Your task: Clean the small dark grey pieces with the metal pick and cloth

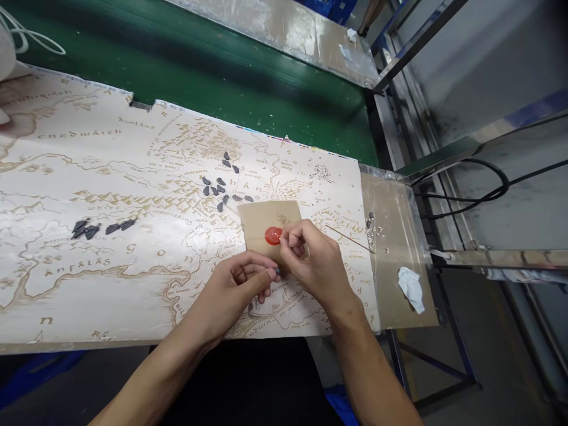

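Long workbench with a green surface (199, 71) under a wide cream sheet printed with a sepia fantasy map (133, 254), and a strip of clear-wrapped cardboard (394, 236) along the sheet's right end. Both bare forearms reaching in from the bottom edge and converging near the sheet's lower middle, wrists bent inward. Left hand (235, 284) low and turned on its side, fingers curled, thumb stretched toward the right hand, a small dark bit (277, 271) just at the thumb tip, whether pinched or only touching impossible to tell. Right hand (315, 260) above it, knuckles raised, fingertips (286, 235) pressed together at the right edge of a glossy red wax disc (273, 236), anything between them hidden. Disc lying flat on a square of kraft paper (266, 219), the paper resting on the map, partly under the right hand. Above it, dark grey leaf-shaped pieces (219, 189) in a loose cluster; more of them (91, 229) in a short row further left. Thin wooden stick (348, 238) on the map just beside the right hand. Crumpled white tissue (411, 289) and tiny silvery flecks (370, 228) on the cardboard. Map lettering legible: "Anfalas", "Enedwaith", "mountains".
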`<state>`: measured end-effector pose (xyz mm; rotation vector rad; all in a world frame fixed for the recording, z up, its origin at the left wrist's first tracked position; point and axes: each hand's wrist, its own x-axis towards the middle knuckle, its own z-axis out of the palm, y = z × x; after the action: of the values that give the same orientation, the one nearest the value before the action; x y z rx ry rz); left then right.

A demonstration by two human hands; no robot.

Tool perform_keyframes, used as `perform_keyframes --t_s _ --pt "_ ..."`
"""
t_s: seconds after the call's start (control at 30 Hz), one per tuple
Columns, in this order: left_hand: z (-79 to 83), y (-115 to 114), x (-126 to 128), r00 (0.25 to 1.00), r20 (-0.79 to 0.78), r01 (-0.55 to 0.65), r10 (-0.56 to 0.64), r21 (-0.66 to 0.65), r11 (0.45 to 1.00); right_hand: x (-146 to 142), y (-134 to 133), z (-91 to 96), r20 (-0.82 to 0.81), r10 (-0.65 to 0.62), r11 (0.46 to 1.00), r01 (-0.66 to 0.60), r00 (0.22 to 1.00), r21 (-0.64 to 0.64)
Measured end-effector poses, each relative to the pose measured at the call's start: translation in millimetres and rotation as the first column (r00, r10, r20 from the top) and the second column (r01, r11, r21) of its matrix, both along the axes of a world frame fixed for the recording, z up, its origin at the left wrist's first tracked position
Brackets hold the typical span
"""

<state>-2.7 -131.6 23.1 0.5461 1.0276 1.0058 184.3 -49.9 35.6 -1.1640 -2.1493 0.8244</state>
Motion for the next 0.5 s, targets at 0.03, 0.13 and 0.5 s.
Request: perform_keyframes --t_s 0.03,0.13,0.5 --pt "0.5 0.2 0.2 1.0 0.002 0.002 -0.002 0.002 1.0 -0.1 0.4 0.3 0.01 0.011 1.0 -0.011 1.0 0.002" --pt "1.6 0.5 0.8 1.0 0.011 0.007 -0.007 0.006 1.0 -1.3 1.2 1.7 0.023 0.016 1.0 -0.016 1.0 0.004" --pt "-6.3 -0.8 0.1 0.999 -0.013 -0.038 0.038 0.007 0.999 18.4 -3.4 -2.3 -0.036 -0.184 0.982 0.182 0.982 -0.05"
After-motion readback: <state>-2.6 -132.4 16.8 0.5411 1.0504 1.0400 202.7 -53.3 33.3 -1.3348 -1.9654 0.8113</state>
